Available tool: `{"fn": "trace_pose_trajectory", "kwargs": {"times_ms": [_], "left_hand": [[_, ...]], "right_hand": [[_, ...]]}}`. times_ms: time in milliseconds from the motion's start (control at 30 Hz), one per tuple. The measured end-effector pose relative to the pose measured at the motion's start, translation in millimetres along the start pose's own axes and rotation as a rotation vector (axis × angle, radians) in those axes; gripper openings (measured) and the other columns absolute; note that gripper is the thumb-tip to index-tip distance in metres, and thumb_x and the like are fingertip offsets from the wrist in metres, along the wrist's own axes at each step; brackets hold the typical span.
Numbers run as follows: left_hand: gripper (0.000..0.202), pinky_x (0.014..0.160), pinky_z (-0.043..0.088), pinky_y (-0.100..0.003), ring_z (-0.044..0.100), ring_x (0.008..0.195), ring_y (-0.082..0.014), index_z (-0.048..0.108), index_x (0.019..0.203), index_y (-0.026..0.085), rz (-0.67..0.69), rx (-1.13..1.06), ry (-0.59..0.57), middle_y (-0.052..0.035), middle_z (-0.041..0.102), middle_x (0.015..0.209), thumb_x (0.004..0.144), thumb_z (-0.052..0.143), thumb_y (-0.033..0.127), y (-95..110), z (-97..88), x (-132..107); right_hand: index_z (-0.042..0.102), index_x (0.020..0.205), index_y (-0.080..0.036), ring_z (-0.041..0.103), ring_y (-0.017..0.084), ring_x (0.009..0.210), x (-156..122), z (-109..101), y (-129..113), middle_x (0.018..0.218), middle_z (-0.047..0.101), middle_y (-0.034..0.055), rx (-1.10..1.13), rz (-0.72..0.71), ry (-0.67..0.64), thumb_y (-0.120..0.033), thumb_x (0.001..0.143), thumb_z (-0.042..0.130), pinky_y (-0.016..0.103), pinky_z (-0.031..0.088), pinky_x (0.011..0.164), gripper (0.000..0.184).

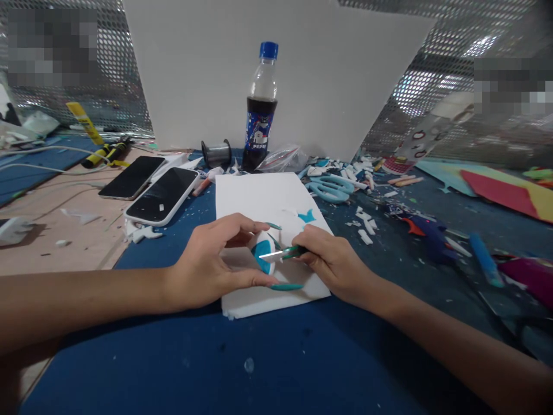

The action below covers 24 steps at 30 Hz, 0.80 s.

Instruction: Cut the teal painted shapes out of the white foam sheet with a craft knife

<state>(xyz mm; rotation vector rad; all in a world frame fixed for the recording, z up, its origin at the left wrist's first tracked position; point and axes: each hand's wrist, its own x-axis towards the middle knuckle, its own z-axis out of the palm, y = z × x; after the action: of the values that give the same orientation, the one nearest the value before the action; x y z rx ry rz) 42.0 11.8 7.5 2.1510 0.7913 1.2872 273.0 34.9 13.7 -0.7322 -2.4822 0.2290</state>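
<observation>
**Two hands at work: a small piece and a pair of scissors**

Left hand [211, 256]: thumb and fingers curved apart around a small white-and-blue piece [261, 248], held at its edges over the white sheet [253, 196]. Long green nails reach past the piece.

Right hand [334, 262]: fingers closed on small scissors [271, 255], green and dark at the grip, handles mostly hidden. Blades parted, pointing left; one lies across the blue face of the piece.

On the sheet, beyond the right hand: one blue scrap [307, 216], pointed at its corners.

Right of the sheet: light-blue scissors [332, 189], lying among white offcuts [366, 225]; farther right, a blue glue gun [434, 237] with an orange part, and a blue tube [487, 260].

Left of the sheet: a white-cased phone [163, 197], just beside a dark phone [132, 177].

Behind: a spool [216, 154], an upright cola bottle [258, 124] with blue cap, a clear plastic bag [286, 158] near its base. At the back, a large white board [324, 86].

Underneath: blue table [276, 363].
</observation>
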Motion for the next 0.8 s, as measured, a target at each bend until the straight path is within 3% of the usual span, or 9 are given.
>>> {"fn": "trace_pose_trajectory", "kwargs": {"times_ms": [233, 467, 600, 667, 800], "left_hand": [[0.038, 0.071, 0.057, -0.03, 0.065, 0.084, -0.0206, 0.057, 0.094, 0.014, 0.013, -0.039, -0.03, -0.0099, 0.065, 0.089, 0.07, 0.079, 0.034, 0.9, 0.1, 1.0], [0.042, 0.071, 0.056, -0.027, 0.062, 0.082, -0.0171, 0.055, 0.102, 0.013, 0.033, -0.022, -0.053, -0.0089, 0.063, 0.091, 0.073, 0.077, 0.035, -0.5, 0.1, 0.9], [0.038, 0.049, 0.048, -0.019, 0.051, 0.058, -0.0088, 0.057, 0.099, 0.01, -0.009, 0.172, 0.015, -0.0035, 0.057, 0.081, 0.074, 0.076, 0.033, 3.2, -1.2, 2.9], [0.038, 0.042, 0.042, -0.017, 0.046, 0.052, -0.0065, 0.059, 0.099, 0.009, -0.051, 0.265, 0.02, -0.0023, 0.054, 0.079, 0.074, 0.076, 0.033, 5.6, -1.7, 4.0], [0.04, 0.045, 0.044, -0.016, 0.049, 0.057, -0.0081, 0.061, 0.102, 0.009, -0.013, 0.362, 0.02, -0.0024, 0.055, 0.079, 0.076, 0.073, 0.036, 7.0, -1.7, 4.6]], "right_hand": [[0.044, 0.078, -0.02, 0.043, 0.014, 0.059, 0.9, -0.7, -1.5, 0.066, 0.048, 0.0005, 0.003, -0.001, -0.008, -0.01, 0.088, 0.038, 0.023, 0.032, 0.053, 0.015], [0.046, 0.08, -0.019, 0.043, 0.013, 0.058, 0.0, 1.8, -1.0, 0.066, 0.047, -0.0002, -0.007, -0.024, 0.015, -0.011, 0.09, 0.038, 0.022, 0.032, 0.051, 0.015], [0.043, 0.08, -0.021, 0.045, 0.012, 0.055, -1.4, 2.2, 1.0, 0.065, 0.047, -0.0011, 0.011, 0.038, 0.116, -0.018, 0.096, 0.036, 0.021, 0.031, 0.048, 0.018], [0.042, 0.08, -0.021, 0.046, 0.012, 0.056, -2.2, 0.6, 2.7, 0.066, 0.048, -0.0004, -0.1, 0.096, 0.213, -0.02, 0.096, 0.037, 0.022, 0.031, 0.048, 0.017], [0.052, 0.092, -0.018, 0.05, 0.018, 0.063, -2.9, -4.3, 6.6, 0.071, 0.057, 0.0047, -0.493, 0.193, 0.315, -0.023, 0.095, 0.043, 0.028, 0.035, 0.055, 0.01]]}}
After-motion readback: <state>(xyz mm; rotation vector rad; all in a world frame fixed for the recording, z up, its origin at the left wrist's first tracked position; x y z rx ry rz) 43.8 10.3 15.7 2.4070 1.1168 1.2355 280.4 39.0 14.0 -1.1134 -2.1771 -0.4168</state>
